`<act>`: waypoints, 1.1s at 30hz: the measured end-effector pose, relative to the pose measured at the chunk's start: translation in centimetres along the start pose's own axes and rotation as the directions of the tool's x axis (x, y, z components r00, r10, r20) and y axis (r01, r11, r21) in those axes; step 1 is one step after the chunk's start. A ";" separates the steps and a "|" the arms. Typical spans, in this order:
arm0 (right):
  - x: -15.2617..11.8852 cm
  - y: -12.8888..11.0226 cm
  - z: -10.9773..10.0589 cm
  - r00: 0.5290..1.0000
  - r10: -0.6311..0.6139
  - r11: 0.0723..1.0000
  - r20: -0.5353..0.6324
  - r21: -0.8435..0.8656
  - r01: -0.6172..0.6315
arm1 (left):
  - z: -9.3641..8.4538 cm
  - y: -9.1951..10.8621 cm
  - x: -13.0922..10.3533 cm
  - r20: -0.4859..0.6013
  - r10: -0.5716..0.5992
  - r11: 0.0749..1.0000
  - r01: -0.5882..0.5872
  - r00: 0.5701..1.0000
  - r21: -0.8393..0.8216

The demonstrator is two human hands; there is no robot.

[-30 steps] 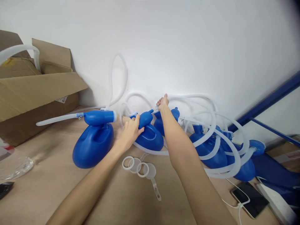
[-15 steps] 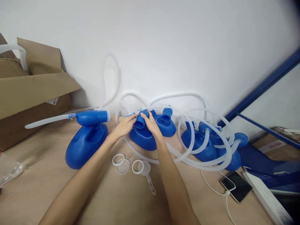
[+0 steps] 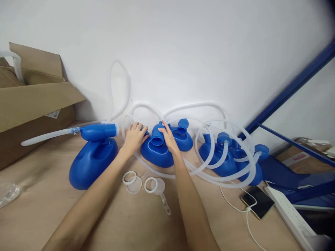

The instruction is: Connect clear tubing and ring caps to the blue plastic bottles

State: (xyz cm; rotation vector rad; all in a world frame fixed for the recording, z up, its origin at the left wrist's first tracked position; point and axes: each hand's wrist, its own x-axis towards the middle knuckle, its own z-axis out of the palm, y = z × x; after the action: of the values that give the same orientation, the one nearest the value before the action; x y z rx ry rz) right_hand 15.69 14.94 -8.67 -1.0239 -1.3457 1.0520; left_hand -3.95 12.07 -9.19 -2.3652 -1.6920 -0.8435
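Observation:
A blue plastic urinal bottle (image 3: 157, 155) stands in the middle, its open round mouth facing me. My right hand (image 3: 169, 136) grips its neck from the right, thumb on the near side and a finger stretched behind. To the left of that neck, my left hand (image 3: 135, 136) is bent with its fingers apart, beside a small blue part that it partly covers. I cannot make out whether its fingertips touch that part. Two white rings (image 3: 151, 185) and two translucent strap caps (image 3: 158, 187) lie on the table in front of the bottle.
Another urinal bottle (image 3: 92, 164) with a hose stands left, and several more (image 3: 218, 157) stand right among looped white hoses (image 3: 211, 178). A cardboard box (image 3: 34, 104) is at far left. A phone (image 3: 258, 202), cable and white power strip (image 3: 290, 212) lie at right.
My left hand has come off the bottle's neck and moved left, its fingers spreading. My right hand stays on the neck. The whole view has shifted slightly.

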 end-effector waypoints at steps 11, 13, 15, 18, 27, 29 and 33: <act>-0.3 0.4 -0.2 0.995 -0.090 0.996 -0.032 0.020 0.090 | 0.0 -0.1 3.0 0.188 0.194 0.981 -0.188 0.963 -0.050; -0.4 0.5 -0.2 0.995 -0.097 0.995 -0.027 0.035 0.098 | 0.1 -0.3 3.7 0.225 0.188 0.981 -0.175 0.956 -0.079; -0.5 0.5 -0.2 0.994 -0.105 0.994 -0.007 0.039 0.105 | 0.2 -0.5 4.4 0.248 0.166 0.984 -0.144 0.955 -0.106; -0.7 0.3 -0.3 0.994 -0.108 0.993 0.015 0.043 0.107 | -0.2 -0.9 5.4 0.278 0.130 0.983 -0.086 0.952 -0.165; -0.5 0.4 -1.0 0.993 -0.080 0.994 0.091 0.076 0.073 | -1.5 -2.5 4.4 0.187 0.089 0.974 -0.045 0.978 -0.224; -0.4 0.4 -1.3 0.990 -0.085 0.994 0.113 0.071 0.077 | -1.3 -3.2 3.6 0.147 0.084 0.982 -0.057 0.986 -0.180; -0.3 0.3 -2.0 0.982 -0.092 0.995 0.166 0.051 0.085 | -0.9 -4.2 2.7 0.125 0.102 0.989 -0.088 0.987 -0.115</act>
State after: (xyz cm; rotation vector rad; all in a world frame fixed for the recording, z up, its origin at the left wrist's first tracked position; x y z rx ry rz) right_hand 17.71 14.81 -8.98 -0.8500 -1.4846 1.1151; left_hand -7.47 15.51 -8.03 -2.6051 -1.6008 -0.8013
